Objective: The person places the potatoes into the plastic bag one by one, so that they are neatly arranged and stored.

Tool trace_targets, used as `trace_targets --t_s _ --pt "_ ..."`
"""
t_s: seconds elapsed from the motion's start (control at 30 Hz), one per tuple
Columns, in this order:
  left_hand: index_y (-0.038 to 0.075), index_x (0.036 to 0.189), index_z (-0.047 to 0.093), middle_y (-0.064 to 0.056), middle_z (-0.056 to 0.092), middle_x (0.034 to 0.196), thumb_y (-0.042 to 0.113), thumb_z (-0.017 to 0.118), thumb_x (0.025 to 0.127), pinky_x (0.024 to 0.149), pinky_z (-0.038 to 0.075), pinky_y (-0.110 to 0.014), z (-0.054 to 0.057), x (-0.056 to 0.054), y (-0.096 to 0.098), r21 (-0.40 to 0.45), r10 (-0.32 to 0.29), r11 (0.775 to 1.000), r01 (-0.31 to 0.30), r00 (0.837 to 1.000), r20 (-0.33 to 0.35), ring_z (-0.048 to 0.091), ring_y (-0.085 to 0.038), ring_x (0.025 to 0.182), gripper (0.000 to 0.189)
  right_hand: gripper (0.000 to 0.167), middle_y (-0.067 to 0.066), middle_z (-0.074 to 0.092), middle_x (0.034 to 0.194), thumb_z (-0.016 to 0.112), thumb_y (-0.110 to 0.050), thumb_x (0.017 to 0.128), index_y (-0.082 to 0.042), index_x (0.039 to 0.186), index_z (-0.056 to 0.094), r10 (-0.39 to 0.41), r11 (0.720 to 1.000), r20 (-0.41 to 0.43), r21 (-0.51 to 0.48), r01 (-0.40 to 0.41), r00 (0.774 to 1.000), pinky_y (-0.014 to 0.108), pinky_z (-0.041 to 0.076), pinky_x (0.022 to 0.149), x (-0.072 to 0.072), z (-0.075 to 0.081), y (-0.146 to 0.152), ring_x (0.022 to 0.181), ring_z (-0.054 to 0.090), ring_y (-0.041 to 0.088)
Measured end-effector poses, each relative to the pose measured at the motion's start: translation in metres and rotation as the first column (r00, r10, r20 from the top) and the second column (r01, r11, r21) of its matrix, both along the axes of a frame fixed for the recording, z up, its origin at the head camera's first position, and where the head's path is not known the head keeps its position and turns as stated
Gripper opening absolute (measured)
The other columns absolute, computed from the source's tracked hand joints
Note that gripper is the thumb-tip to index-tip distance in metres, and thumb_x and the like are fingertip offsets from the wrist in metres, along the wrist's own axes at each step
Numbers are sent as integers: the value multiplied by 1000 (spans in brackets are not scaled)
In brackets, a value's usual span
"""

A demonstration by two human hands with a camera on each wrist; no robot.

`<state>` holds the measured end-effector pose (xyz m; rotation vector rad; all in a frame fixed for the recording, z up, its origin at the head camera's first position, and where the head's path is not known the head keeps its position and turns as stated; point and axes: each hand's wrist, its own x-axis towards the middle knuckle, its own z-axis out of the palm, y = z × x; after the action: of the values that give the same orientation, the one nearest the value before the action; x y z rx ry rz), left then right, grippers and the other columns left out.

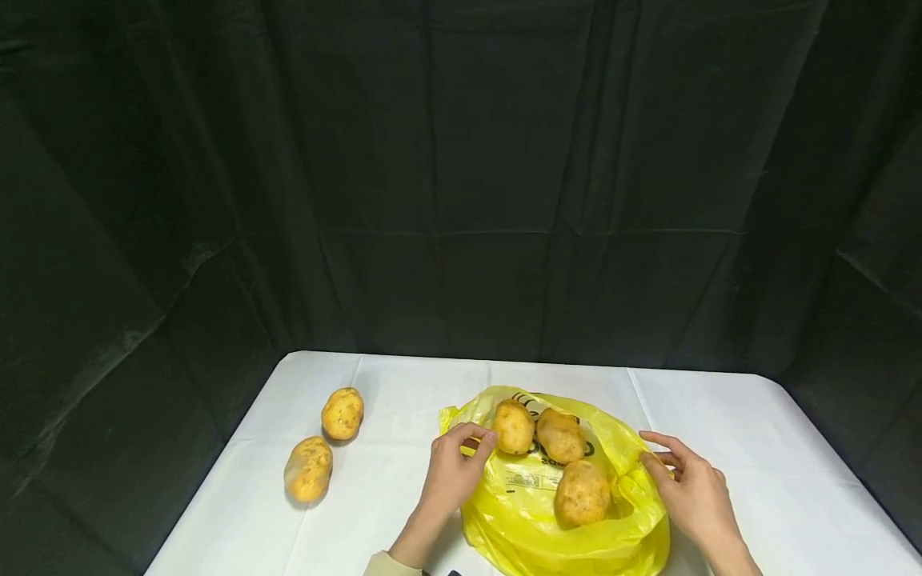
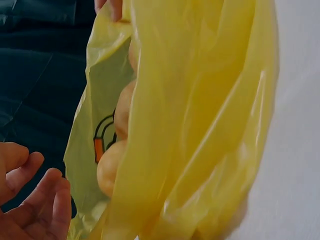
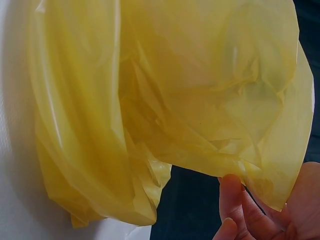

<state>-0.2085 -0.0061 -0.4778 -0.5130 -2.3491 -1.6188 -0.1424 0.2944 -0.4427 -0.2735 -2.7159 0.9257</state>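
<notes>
Three potatoes point(image 1: 582, 494) lie in a yellow plastic bag point(image 1: 569, 548) on a white-covered table point(image 1: 389, 448), two more potatoes point(image 1: 342, 414) left of it; the right hand point(image 1: 687, 488) pinches the bag's right edge, the left hand point(image 1: 455, 468) loosely curled, holding nothing, at its left.

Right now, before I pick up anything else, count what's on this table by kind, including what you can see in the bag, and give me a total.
Potatoes: 5 visible
Bag: 1
Total: 6
</notes>
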Motion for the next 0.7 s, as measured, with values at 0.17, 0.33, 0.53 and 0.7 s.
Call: trace_targets --t_s 0.17,0.33,0.53,0.7 --pt "9 86 73 4 69 89 24 63 97 64 51 -24 0 -3 -10 -11 66 998 -66 998 -18 63 -15 79 21 33 19 71 101 61 -17 97 -6 128 61 -5 1000 7 1 5 1000 29 40 60 0 0 0 68 53 17" --pt "11 84 73 3 70 91 27 63 97 63 51 -24 1 -7 -21 16 131 991 -131 991 -37 62 -13 77 23 34 19 71 101 61 -18 97 -6 128 60 0 1000 3 3 0 1000 30 41 61 -1 -1 1 68 54 17" --pt "12 81 73 5 67 84 25 65 96 60 51 -24 1 -17 -35 38 240 970 -239 969 -47 61 -13 74 21 34 20 71 102 61 -17 97 -5 129 60 10 1000 8 7 -10 1000 34 44 65 0 -1 2 72 59 17" --pt "10 83 73 3 65 85 19 67 94 61 52 -25 -1 -23 -44 20 301 954 -300 953 -29 62 -15 75 15 34 19 71 103 60 -19 98 -6 129 60 7 1000 18 -2 -7 1000 32 44 65 -1 0 2 74 60 17"
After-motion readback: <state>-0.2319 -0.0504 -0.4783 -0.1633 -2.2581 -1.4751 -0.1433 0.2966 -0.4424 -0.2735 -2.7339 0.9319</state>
